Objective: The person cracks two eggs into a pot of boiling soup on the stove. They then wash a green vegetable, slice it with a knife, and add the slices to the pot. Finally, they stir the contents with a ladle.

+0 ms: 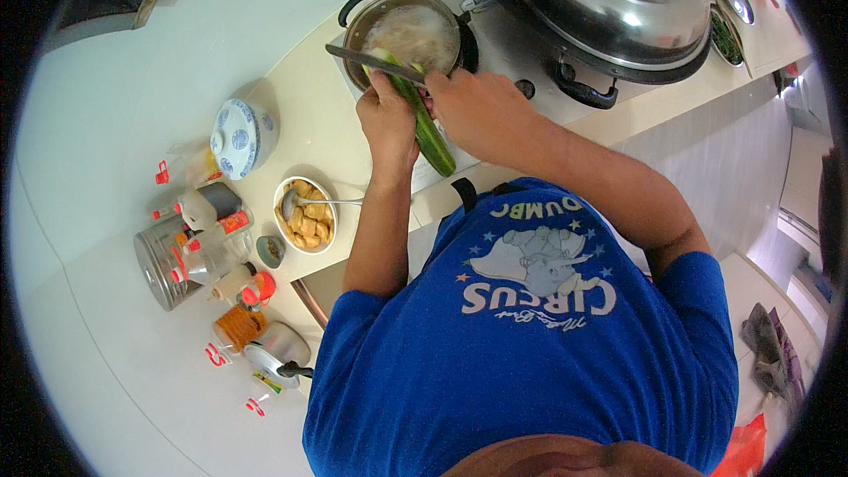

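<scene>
My left hand [389, 120] is closed around a long green cucumber or similar gourd [427, 129], partly peeled and pale at its cut end. That end points over a two-handled metal pot [414, 23] of bubbling, cloudy liquid on the stove. My right hand [474, 112] grips a knife; its dark blade [371, 61] lies across the vegetable near the cut end, above the pot's near rim. The knife's handle is hidden in my fingers.
A large domed-lid wok [609, 6] stands on the stove beside the pot. On the counter are a white bowl [306, 215] of light brown chunks with a ladle, a small dish [270, 252], a blue-and-white lidded jar [244, 139] and several bottles. Greens fill a dish [727, 36] beyond the wok.
</scene>
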{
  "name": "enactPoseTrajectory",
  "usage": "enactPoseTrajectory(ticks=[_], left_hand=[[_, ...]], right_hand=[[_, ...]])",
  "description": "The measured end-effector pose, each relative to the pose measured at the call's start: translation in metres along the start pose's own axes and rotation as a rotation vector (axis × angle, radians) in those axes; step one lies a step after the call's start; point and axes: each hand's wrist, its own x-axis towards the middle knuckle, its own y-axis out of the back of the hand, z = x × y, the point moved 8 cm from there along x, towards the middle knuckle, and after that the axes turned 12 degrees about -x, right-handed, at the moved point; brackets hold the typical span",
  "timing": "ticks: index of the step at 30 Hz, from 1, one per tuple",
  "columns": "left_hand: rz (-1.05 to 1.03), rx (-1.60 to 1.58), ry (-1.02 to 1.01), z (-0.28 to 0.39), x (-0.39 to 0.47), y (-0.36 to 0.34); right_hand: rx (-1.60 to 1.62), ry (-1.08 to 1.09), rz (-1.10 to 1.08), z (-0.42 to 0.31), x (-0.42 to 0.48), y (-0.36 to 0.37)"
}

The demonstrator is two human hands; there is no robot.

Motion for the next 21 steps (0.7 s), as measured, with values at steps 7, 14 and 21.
enactPoseTrajectory(ticks=[7,14,21], left_hand=[[-0.047,-0.117,0.157,-0.003,0.013,0.007],[-0.034,-0.257,0.127,0.007,0.018,0.015],[0.064,-0.229,0.02,0.016,0.019,0.027]], right_hand=[[0.217,-0.04,-0.023,0.009,0.046,-0.025],[0.154,-0.02,-0.028,-0.001,0.023,-0.004],[0.042,0.073,-0.027,-0.008,-0.014,0.011]])
